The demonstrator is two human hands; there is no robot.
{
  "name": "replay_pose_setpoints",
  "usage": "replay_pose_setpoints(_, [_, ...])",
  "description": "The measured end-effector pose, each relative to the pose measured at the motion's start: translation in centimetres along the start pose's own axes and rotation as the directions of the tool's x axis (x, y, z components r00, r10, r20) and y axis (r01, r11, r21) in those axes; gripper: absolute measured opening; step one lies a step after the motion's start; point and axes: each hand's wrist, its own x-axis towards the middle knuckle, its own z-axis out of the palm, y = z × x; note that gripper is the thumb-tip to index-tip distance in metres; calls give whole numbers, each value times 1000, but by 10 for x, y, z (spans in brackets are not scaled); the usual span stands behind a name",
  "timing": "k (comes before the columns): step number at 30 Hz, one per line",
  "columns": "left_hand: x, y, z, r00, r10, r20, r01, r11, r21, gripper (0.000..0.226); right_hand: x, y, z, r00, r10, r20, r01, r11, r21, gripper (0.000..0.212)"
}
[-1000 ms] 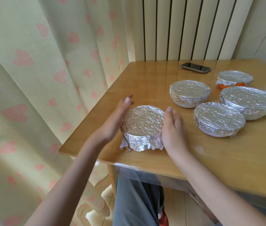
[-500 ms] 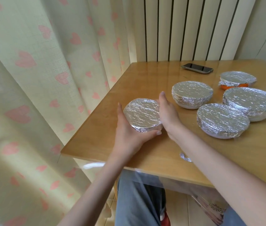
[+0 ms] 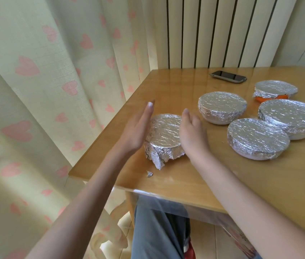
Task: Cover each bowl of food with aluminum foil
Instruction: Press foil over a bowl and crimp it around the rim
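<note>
A small foil-wrapped bowl (image 3: 164,136) stands near the table's left front corner, with a loose foil flap hanging at its front. My left hand (image 3: 138,128) is at the bowl's left side, fingers straight and pointing away from me. My right hand (image 3: 191,133) is at its right side, fingers straight and relaxed. Whether either palm touches the foil is unclear. Several other foil-covered bowls sit to the right: a white one (image 3: 221,107), another white one (image 3: 256,140), a larger one (image 3: 290,116) and an orange one (image 3: 275,89).
A dark phone (image 3: 227,76) lies at the back of the wooden table (image 3: 204,180). A tiny foil scrap (image 3: 149,173) lies near the front edge. A heart-patterned curtain (image 3: 54,81) hangs left of the table, a radiator behind it. My legs are under the table.
Half a second ago both hands pressed round the small bowl, the left thumb across its front. Now both hands have opened and stand flat at its sides, and the front flap hangs loose.
</note>
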Motion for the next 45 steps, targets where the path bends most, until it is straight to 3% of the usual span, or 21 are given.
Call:
replay_pose_setpoints(3, [6, -4, 14, 997, -64, 50, 65, 998, -16, 72, -4, 9, 11, 994, -7, -109, 17, 996, 85, 43])
replay_pose_setpoints(5, [8, -8, 16, 993, -114, 12, 114, 991, -63, 77, -3, 10, 15, 983, 108, -148, -68, 966, 251, 40])
replay_pose_setpoints(8, [7, -6, 18, 992, -124, -18, 122, 990, -63, 69, 0, 12, 21, 947, 310, -80, -229, 830, 509, 49])
replay_pose_setpoints(10, [6, -5, 21, 991, -123, -43, 120, 990, -78, 66, 3, 14, 22, 935, 353, -27, -284, 793, 538, 50])
replay_pose_setpoints(14, [-1, -3, 24, 985, -102, -139, 93, 993, -68, 44, 6, 12, 13, 938, 327, 116, -341, 810, 476, 60])
replay_pose_setpoints(16, [-5, -2, 23, 983, -115, -145, 110, 993, -39, 43, 11, 8, 2, 935, 285, 211, -344, 874, 344, 69])
replay_pose_setpoints(18, [-6, -6, 13, 988, -119, -94, 116, 993, -35, 53, 17, 2, -10, 927, 234, 294, -277, 954, 114, 85])
replay_pose_setpoints(20, [3, -15, -1, 991, -103, -82, 101, 995, -21, 73, 28, -2, -17, 943, 133, 305, -139, 990, -4, 89])
replay_pose_setpoints(23, [21, -16, -10, 995, -97, -8, 96, 991, -98, 79, 29, -9, -13, 928, 7, 374, -17, 1000, 23, 71])
replay_pose_setpoints(25, [26, -12, -1, 989, -100, 112, 118, 978, -171, 73, 29, -8, -4, 915, 6, 403, -16, 1000, 20, 72])
replay_pose_setpoints(27, [29, -13, 8, 982, -118, 148, 139, 980, -145, 71, 30, -4, 1, 925, 21, 379, -30, 999, 16, 78])
replay_pose_setpoints(33, [32, -16, 10, 979, -194, 71, 200, 974, -107, 77, 31, -3, 5, 931, 84, 356, -91, 996, 2, 98])
replay_pose_setpoints(37, [22, -16, 16, 979, -201, -39, 196, 976, -93, 69, 35, -3, -4, 883, 115, 454, -205, 966, 155, 80])
replay_pose_setpoints(39, [21, -19, 8, 977, -210, -15, 206, 966, -155, 68, 32, -9, -9, 933, 64, 354, -125, 980, 153, 76])
replay_pose_setpoints(41, [22, -22, -5, 983, -180, 21, 181, 967, -182, 76, 20, -12, -9, 996, 0, 91, -13, 989, 149, 68])
replay_pose_setpoints(43, [26, -23, -13, 992, -112, 58, 122, 973, -197, 77, -6, -13, -4, 993, -30, -114, 49, 985, 168, 59])
replay_pose_setpoints(45, [29, -20, -12, 981, -80, 176, 118, 968, -220, 71, -28, -10, 9, 986, -45, -162, 72, 983, 170, 57])
